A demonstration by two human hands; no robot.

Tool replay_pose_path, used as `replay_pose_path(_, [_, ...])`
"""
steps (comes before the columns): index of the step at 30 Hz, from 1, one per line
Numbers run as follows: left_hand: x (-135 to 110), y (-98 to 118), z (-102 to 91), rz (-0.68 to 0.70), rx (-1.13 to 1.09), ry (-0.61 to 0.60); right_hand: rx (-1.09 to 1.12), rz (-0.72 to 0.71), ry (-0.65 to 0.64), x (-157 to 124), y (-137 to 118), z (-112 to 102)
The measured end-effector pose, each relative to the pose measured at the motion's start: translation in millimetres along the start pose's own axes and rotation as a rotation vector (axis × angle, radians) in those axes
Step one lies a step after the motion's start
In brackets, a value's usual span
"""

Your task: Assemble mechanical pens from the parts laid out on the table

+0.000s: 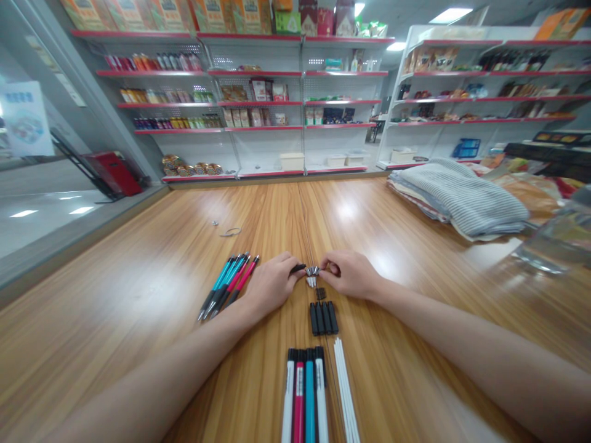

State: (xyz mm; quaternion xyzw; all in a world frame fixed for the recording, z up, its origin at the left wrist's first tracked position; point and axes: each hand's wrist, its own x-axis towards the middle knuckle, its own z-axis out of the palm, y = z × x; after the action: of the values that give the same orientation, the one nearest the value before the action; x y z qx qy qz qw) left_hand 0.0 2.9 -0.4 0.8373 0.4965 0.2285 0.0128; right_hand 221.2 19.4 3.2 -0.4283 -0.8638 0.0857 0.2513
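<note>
My left hand (272, 284) pinches a small black pen part (298, 268) between its fingertips. My right hand (348, 274) faces it, with its fingertips closed on something too small to make out. Between them lies a little cluster of silver pen tips (313, 277) on the wooden table (138, 295). Just below are tiny black pieces (320, 293) and a row of black pen sections (324, 318). Assembled teal, pink and black pens (227, 286) lie beside my left hand. Nearer me are several pen barrels (302, 394) and thin white refills (345, 391).
A small ring and a bent wire loop (231, 232) lie farther up the table. Folded striped cloth (462, 198) and a clear plastic bag (554, 237) sit at the right. Store shelves with packaged goods (253, 104) stand beyond the table's far edge.
</note>
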Motion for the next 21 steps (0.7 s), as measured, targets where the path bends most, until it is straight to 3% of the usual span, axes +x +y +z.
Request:
replay_pose_path(12, [-2, 4, -8.2, 0.014, -0.133, 0.019, -0.002, -0.004, -0.002, -1, 0, 0])
replay_pose_path(15, [-3, 5, -11.9, 0.035, -0.112, 0.057, -0.04, -0.035, 0.055, -2, -6, -5])
replay_pose_path(18, [-8, 12, -15.4, 0.132, 0.007, 0.122, -0.087, -0.136, 0.162, -6, -18, -12])
replay_pose_path(21, [-12, 21, -18.1, 0.343, 0.116, 0.165, -0.109, -0.239, 0.19, -10, -28, -13])
